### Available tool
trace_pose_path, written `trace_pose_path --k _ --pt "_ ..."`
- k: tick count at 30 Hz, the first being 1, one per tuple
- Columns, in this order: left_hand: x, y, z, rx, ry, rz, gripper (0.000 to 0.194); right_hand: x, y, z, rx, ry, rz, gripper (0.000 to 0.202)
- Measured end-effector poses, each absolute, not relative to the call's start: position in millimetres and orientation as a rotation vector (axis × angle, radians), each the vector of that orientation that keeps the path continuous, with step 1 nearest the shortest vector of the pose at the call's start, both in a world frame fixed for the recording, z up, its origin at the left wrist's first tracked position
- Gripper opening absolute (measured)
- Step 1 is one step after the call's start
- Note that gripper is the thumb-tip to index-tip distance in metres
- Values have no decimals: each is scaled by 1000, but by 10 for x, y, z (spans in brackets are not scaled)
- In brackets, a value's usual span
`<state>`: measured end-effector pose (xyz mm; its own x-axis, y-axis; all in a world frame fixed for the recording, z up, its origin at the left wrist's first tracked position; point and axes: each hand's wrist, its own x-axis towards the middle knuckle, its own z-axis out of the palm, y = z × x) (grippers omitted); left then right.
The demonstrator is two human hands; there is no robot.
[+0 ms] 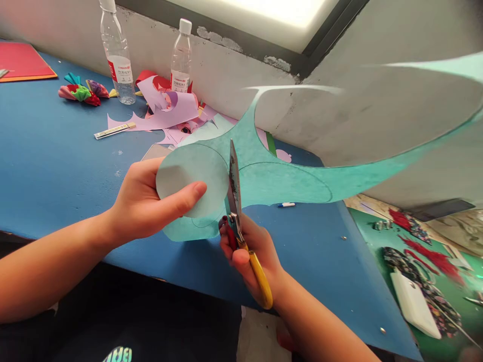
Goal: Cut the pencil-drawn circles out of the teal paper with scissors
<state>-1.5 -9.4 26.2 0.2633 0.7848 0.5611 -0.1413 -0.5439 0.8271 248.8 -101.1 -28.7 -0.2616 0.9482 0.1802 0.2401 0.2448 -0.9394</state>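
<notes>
My left hand (pixel 151 196) pinches a pale round disc (pixel 188 171) together with a turquoise sheet of paper (pixel 279 183), thumb on the disc's face. Pencilled curves show on the sheet, and large rounded pieces are cut out of its upper side. My right hand (pixel 256 251) grips a pair of scissors (pixel 236 201) with one red and one yellow handle. The blades point upward beside the disc's right edge, at the sheet; how far apart they are is hard to tell. The sheet is held up above the blue table.
Lilac and red paper scraps (pixel 169 108) lie at the back of the blue table (pixel 56 161), near two plastic bottles (pixel 123 70). Colourful fabric bits (pixel 85 93) and a red sheet (pixel 22 60) lie left. A pen (pixel 287 204) is behind. A green table (pixel 370 231) stands right.
</notes>
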Motion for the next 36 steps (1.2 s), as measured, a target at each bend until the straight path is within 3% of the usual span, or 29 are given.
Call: trace_pose_path --k 36 --pt "-25 -75 197 1655 489 1465 46 2476 -1058 -296 -1125 -1575 1153 84"
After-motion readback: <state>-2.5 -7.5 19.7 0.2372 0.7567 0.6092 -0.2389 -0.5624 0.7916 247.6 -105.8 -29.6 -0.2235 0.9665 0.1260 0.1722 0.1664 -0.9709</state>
